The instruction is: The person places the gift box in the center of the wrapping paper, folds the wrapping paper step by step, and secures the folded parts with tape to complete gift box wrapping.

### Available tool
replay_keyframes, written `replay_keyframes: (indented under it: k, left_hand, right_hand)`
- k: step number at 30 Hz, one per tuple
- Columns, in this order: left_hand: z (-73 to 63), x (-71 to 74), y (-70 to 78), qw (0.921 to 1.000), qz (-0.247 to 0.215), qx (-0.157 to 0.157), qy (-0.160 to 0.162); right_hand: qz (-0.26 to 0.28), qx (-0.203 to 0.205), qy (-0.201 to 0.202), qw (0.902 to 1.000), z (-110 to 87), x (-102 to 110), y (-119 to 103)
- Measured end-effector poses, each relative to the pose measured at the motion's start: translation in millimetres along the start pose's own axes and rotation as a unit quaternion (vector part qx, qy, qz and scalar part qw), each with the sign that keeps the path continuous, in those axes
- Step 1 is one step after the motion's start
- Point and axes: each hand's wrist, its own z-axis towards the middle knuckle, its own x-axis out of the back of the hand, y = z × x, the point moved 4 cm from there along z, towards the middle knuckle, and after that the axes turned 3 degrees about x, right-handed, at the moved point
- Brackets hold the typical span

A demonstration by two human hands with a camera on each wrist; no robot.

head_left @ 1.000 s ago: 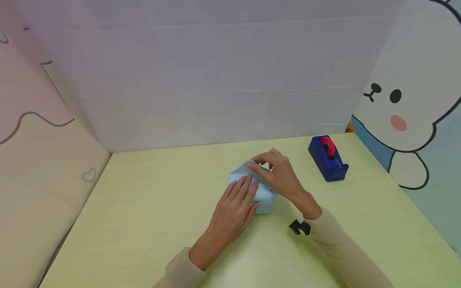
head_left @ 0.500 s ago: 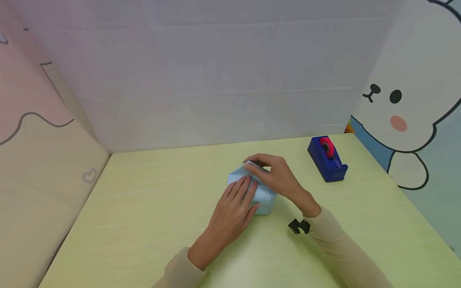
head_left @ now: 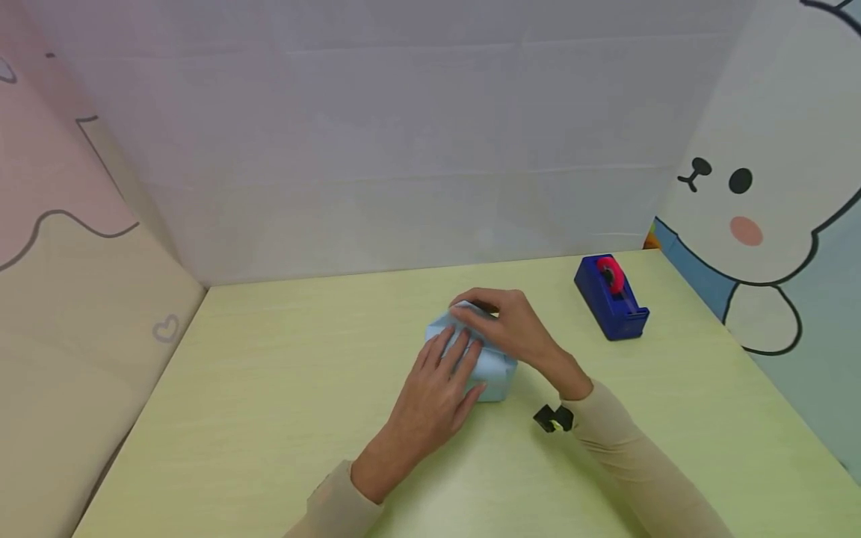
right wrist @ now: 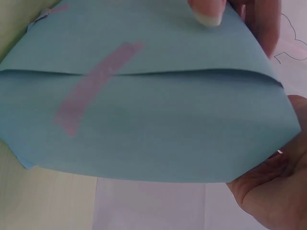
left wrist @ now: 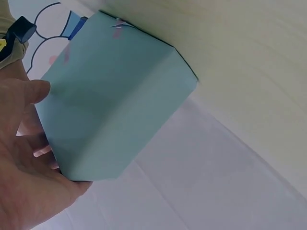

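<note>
A light blue folded paper packet (head_left: 496, 373) is at the middle of the table, with slanted corners. Its overlapping flap (right wrist: 168, 52) has a strip of pink tape (right wrist: 96, 88) across the seam. My left hand (head_left: 436, 390) lies over the packet's near left part, fingers spread and fairly straight. My right hand (head_left: 516, 329) pinches the packet's far edge, thumb on the near side and fingers curled beyond it. In the left wrist view the packet's smooth side (left wrist: 115, 100) faces me, and more pink tape (left wrist: 118, 29) shows by its upper edge.
A blue tape dispenser (head_left: 612, 299) with a red-cored roll stands at the back right of the pale yellow-green table (head_left: 269, 388). A small black mount (head_left: 554, 418) hangs at the right sleeve cuff. A pale wall (head_left: 403, 149) rises behind the table.
My right hand has slid slightly left along the packet's far edge, and its raised fingers have come down. The left hand stays on the packet, with its fingers slightly more spread.
</note>
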Motion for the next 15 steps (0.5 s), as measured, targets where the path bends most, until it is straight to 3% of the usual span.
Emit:
replay_keyframes:
  k: [6,15]
  left_hand:
    - [0.4,0.4,-3.7,0.9999,-0.001,-0.008,-0.007]
    - [-2.3,-0.6,-2.2,0.9990,-0.001,-0.002,-0.044]
  right_hand:
    - [-0.017,-0.004,-0.019,0.9997,0.7,-1,0]
    - [-0.017,-0.055,-0.045,0.9973,-6.9,10,11]
